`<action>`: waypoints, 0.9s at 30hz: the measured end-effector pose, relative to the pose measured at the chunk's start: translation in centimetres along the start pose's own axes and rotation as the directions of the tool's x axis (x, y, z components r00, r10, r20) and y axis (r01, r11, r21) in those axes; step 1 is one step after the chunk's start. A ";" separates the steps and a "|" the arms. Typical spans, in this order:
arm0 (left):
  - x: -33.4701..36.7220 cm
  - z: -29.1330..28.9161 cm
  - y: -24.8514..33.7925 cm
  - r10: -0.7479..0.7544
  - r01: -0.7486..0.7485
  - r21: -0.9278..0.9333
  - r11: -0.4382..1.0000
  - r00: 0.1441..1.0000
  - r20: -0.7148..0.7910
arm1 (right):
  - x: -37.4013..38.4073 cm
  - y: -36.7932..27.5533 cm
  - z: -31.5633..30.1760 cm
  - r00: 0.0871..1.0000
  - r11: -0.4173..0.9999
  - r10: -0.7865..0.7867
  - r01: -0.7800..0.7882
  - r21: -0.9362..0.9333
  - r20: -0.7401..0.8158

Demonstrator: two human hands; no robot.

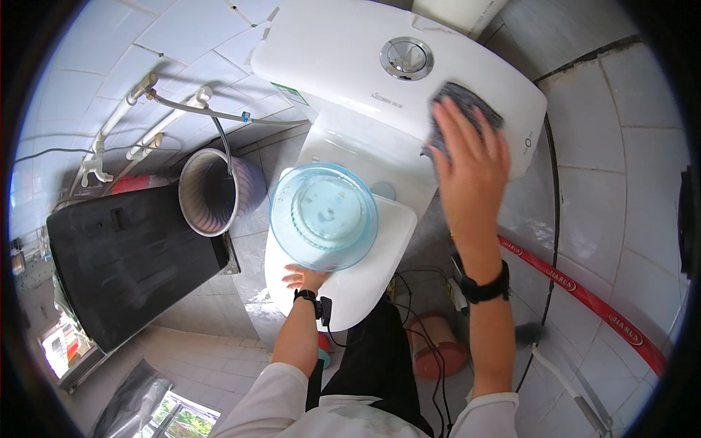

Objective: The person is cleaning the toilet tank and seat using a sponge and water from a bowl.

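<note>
Right hand (471, 150) lies flat over a dark grey cloth (461, 90), fingers spread and pressing rather than clenched around it. The cloth is on the right part of the white tank (328, 47), off to the right of the round flush button (406, 58). Left hand (307, 279) is at the near side of the clear blue basin (325, 252), fingers loosely bent; whether it grips the rim, I cannot tell.

Work with the cloth looks under way, not finished: it is down on the tank under the palm. Which parts have been gone over and which are left does not show; the tank's left part looks white and carries no cloth.

The basin, apparently with water in it, sits on the toilet lid (387, 255) and hides much of it, so that part would be hard to reach. To the left stand a ribbed bucket (250, 191) with a hose in it, a black panel (131, 263) and wall pipes (117, 120). To the right a red pole (577, 293) slants past the forearm, near a grey brush (529, 333). Thin cables (439, 365) hang by the legs, a possible snag
</note>
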State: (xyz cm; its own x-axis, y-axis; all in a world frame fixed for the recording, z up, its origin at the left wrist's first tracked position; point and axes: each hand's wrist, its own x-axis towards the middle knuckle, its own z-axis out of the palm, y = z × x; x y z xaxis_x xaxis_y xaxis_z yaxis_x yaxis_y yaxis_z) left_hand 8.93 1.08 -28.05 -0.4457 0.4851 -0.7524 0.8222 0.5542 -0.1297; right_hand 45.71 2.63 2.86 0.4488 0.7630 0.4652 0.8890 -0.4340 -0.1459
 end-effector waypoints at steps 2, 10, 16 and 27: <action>-1.4 -0.2 0.7 0.021 -0.022 0.096 0.995 1.000 0.005 | 1.1 -1.3 1.3 0.998 0.990 -0.052 0.056 0.132 -0.034; -2.7 -1.4 1.4 -0.056 0.056 -0.025 0.998 0.998 -0.032 | 2.4 0.5 0.0 0.999 0.995 0.052 -0.052 0.090 0.002; -2.7 -1.2 1.4 -0.015 0.015 -0.105 0.994 1.000 -0.006 | 5.4 3.7 1.0 0.995 0.991 0.095 -0.095 0.099 -0.001; -3.4 -1.4 1.9 -0.014 0.016 -0.109 0.994 1.000 0.020 | 6.5 6.8 1.5 0.989 0.973 0.111 -0.127 0.192 0.093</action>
State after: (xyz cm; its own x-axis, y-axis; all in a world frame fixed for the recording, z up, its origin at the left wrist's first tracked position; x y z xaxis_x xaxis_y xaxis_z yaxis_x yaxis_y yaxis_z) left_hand 11.49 1.41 -24.82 -0.4501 0.4636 -0.7632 0.7715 0.6323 -0.0709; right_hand 54.79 5.40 3.55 0.5513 0.7512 0.3629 0.8254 -0.4278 -0.3685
